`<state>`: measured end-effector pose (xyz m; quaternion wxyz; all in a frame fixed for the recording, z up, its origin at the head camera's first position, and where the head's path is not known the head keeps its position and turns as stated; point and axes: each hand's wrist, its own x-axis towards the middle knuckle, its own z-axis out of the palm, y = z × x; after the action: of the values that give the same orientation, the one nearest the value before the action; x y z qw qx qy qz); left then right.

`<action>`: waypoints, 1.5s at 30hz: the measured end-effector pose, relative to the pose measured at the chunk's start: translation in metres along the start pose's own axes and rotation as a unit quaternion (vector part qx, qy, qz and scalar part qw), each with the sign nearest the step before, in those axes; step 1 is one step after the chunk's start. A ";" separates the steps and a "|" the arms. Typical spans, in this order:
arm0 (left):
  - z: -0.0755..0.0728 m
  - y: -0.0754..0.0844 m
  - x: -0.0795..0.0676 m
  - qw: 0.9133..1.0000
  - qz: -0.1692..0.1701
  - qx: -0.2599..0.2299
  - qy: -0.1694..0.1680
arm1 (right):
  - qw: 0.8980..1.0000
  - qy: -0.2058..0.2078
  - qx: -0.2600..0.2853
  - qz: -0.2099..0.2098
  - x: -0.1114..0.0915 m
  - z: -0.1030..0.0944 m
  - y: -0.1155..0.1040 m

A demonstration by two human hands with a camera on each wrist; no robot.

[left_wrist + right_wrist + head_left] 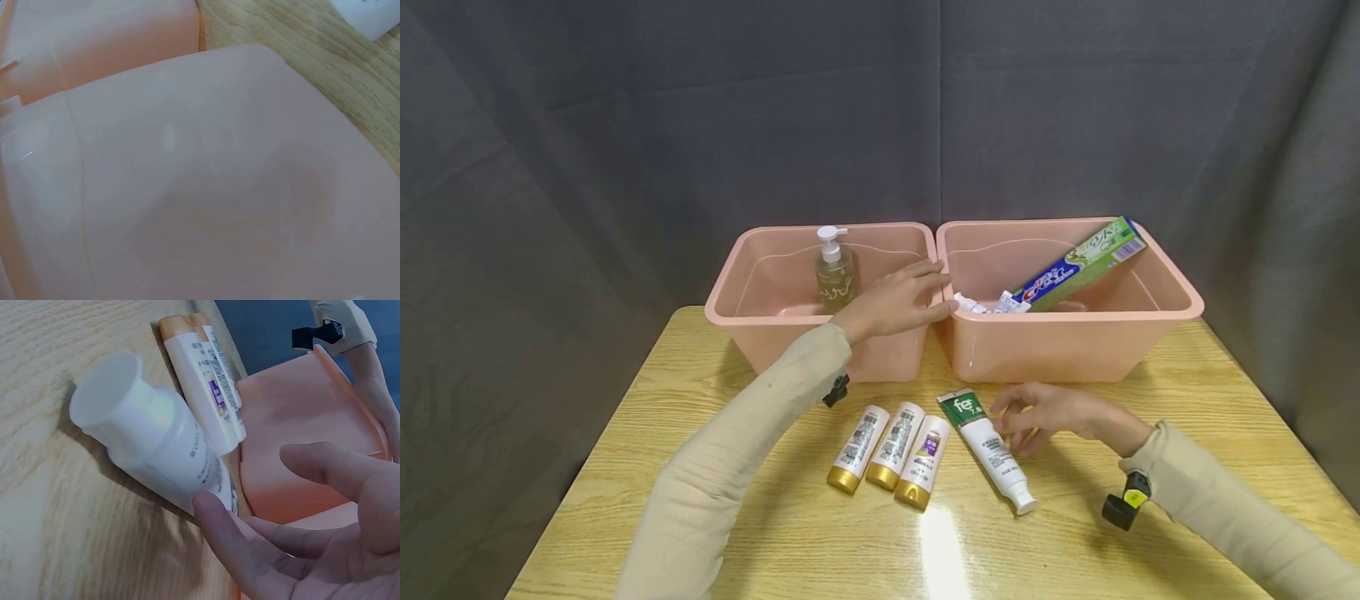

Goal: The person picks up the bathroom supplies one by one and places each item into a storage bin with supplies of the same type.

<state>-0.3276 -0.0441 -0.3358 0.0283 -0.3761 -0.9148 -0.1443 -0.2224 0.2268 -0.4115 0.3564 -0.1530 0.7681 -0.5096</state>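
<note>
My left hand (898,302) reaches over the right side of the left pink bin (820,354), its fingers extended to the rims where the two bins meet, holding nothing. My right hand (1037,412) is beside a green and white squeeze tube (992,454) lying on the table. In the right wrist view its thumb and fingers are spread apart, a fingertip right at the side of the tube (169,450). Left of the tube lie three white bottles with gold caps (891,450), side by side. The left wrist view shows only bin wall (187,187) and table, no fingers.
A pump bottle (835,279) stands in the left bin. Inside the right pink bin (1037,350), a green and blue toothpaste box (1075,267) leans against the back right corner, near small white tubes (1011,304). Behind the wooden table (647,467) hangs a grey curtain (737,108).
</note>
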 end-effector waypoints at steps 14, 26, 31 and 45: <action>0.001 0.001 -0.001 1.000 -0.003 0.002 0.000 | 0.999 0.019 0.007 0.032 0.003 0.009 0.008; 0.000 0.000 -0.002 1.000 0.004 -0.004 0.004 | 0.997 0.051 -0.033 0.049 0.009 0.019 0.011; 0.000 0.001 -0.002 1.000 0.002 -0.002 0.003 | 0.996 0.061 -0.030 0.054 0.012 0.022 0.011; 0.000 0.000 -0.001 1.000 0.007 -0.002 0.004 | 0.989 0.097 -0.083 0.076 0.017 0.029 0.010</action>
<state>-0.3266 -0.0448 -0.3354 0.0323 -0.3816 -0.9119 -0.1473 -0.2121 0.2017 -0.4338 0.3038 -0.0732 0.8481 -0.4278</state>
